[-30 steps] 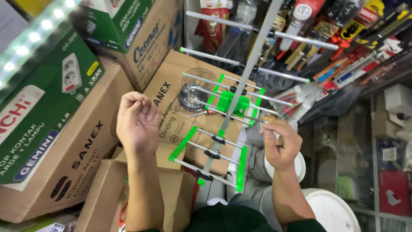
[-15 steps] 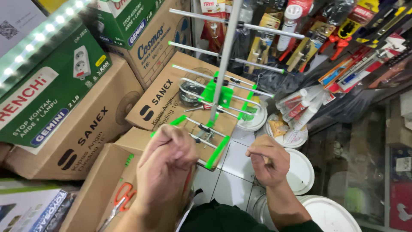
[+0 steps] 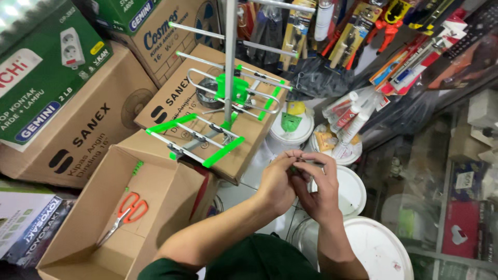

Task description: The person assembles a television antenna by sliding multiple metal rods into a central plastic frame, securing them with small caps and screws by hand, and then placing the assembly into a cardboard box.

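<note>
**Antenna mostly built, a small part in the fingers**

Nearest in, both hands meet at centre: the left hand [image 3: 276,182] and right hand [image 3: 317,187] pinch together on a tiny dark part [image 3: 294,168], too small to identify. Left of them sits an open cardboard box [image 3: 161,179] holding orange-handled scissors [image 3: 126,211]. Beyond, the antenna [image 3: 226,98] stands upright, with bare metal rods, bright green plastic clips and a folded loop fitted. Judging by that, assembly looks well along, and small fittings remain.
</note>
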